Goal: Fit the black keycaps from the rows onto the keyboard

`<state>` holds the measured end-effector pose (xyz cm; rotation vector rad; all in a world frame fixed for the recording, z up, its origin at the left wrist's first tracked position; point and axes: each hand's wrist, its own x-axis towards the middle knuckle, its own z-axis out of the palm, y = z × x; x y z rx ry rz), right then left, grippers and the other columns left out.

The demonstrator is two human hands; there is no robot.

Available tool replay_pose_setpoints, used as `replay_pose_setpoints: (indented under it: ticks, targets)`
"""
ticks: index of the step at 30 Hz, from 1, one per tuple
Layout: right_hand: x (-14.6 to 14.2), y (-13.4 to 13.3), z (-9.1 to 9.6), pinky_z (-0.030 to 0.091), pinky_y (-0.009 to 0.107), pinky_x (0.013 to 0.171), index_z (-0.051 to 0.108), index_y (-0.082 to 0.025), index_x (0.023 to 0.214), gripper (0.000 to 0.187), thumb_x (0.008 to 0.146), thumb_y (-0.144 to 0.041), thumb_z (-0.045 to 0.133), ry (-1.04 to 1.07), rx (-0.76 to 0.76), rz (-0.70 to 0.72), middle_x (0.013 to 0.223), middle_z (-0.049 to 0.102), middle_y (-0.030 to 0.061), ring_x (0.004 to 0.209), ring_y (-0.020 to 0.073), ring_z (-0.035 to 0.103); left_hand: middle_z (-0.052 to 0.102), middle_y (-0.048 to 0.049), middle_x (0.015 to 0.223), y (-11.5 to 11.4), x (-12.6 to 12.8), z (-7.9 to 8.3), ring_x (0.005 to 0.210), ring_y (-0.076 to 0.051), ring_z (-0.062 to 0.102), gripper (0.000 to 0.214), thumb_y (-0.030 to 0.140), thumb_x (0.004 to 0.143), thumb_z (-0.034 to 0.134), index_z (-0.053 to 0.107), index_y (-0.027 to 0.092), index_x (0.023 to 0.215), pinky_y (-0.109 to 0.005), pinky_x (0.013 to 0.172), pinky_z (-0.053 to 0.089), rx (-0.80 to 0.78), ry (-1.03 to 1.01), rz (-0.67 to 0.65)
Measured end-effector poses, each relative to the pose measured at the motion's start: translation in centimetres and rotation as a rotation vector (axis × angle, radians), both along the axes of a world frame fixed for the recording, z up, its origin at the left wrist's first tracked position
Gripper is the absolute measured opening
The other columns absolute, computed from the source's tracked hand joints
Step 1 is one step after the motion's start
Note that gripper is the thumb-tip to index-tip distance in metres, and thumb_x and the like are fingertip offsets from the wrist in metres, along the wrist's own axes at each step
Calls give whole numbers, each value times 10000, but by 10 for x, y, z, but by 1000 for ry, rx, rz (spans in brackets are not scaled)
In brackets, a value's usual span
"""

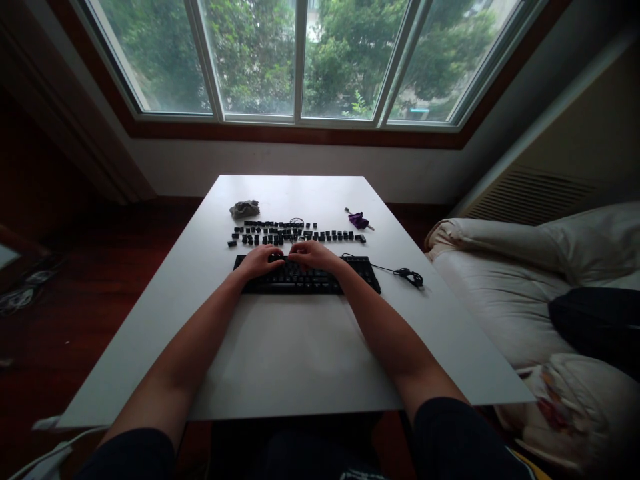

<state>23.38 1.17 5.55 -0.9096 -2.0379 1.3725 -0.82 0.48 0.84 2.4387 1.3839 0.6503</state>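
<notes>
A black keyboard (300, 285) lies flat on the white table in front of me. My left hand (261, 261) rests at its upper left part, fingers curled over the far edge and thumb on the near side. My right hand (314, 255) is bent over the upper middle of the keyboard, fingertips drawn together close to the left hand; whatever is between them is too small and dark to make out. Loose black keycaps (335, 236) stand in several rows just beyond the keyboard. Both hands hide part of the upper keys.
The white table (295, 353) also bears a grey crumpled cloth (245, 209) at the far left, a purple item with a stick (359, 220) at the far right, and a bundled black cable (409, 275) right of the keyboard. A cream sofa (480, 280) stands on the right.
</notes>
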Motion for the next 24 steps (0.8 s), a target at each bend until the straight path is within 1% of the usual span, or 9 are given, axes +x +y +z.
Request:
replay_pose_setpoints:
  ticks: [4, 7, 10, 13, 16, 19, 22, 24]
  targets:
    - [-2, -2, 0, 376, 194, 426, 740, -186, 808, 213, 772, -396, 749, 32, 20, -61, 494, 615, -37, 413, 113, 552, 685, -59, 1034, 0, 0, 1, 943, -236, 627, 311, 467, 872, 623, 726, 261, 1080, -359, 855, 485, -10, 1, 7]
    - [-2, -3, 0, 384, 196, 434, 737, -188, 785, 200, 760, -384, 761, 25, 36, -63, 493, 619, -37, 420, 116, 562, 684, -57, 1032, 0, 0, 0, 948, -236, 627, 311, 469, 866, 627, 730, 263, 1075, -361, 865, 484, -18, -7, 13]
    - [-3, -3, -2, 380, 196, 436, 734, -190, 796, 195, 782, -384, 743, 17, 61, -75, 497, 624, -34, 425, 117, 569, 684, -53, 1023, 1, -1, 0, 939, -233, 628, 302, 467, 864, 630, 733, 268, 1065, -359, 861, 487, -15, -17, 13]
    - [-4, -3, -5, 377, 199, 434, 725, -191, 797, 209, 811, -399, 716, -18, 62, -47, 500, 631, -30, 420, 120, 564, 684, -53, 1017, 2, -2, -2, 932, -232, 630, 297, 460, 867, 628, 732, 270, 1070, -355, 852, 490, -7, -15, 11]
    - [-4, -5, -4, 369, 201, 438, 720, -193, 771, 203, 797, -393, 728, -49, 88, -7, 491, 625, -35, 418, 121, 557, 684, -53, 1025, 3, -2, -3, 947, -231, 630, 303, 455, 872, 624, 729, 269, 1087, -351, 858, 491, -7, -11, 10]
    - [-4, -11, 0, 366, 203, 464, 731, -207, 757, 152, 756, -356, 764, -68, 207, 18, 491, 610, -51, 441, 118, 550, 685, -53, 1025, 3, -3, -4, 946, -230, 631, 301, 446, 864, 633, 730, 266, 1086, -347, 849, 492, -9, -21, 15]
    - [-6, -17, 6, 341, 207, 500, 727, -221, 740, 111, 705, -298, 799, -129, 394, 48, 564, 638, -49, 495, 113, 543, 686, -54, 1024, 3, -3, -4, 941, -231, 632, 289, 437, 865, 632, 734, 264, 1073, -345, 840, 493, -13, -25, 19]
    - [-7, -19, 10, 305, 217, 517, 720, -222, 737, 91, 713, -270, 793, -176, 509, 22, 600, 646, -40, 518, 108, 526, 687, -53, 1024, 4, -3, -4, 941, -230, 631, 287, 431, 872, 624, 735, 263, 1077, -346, 843, 491, -12, -26, 17]
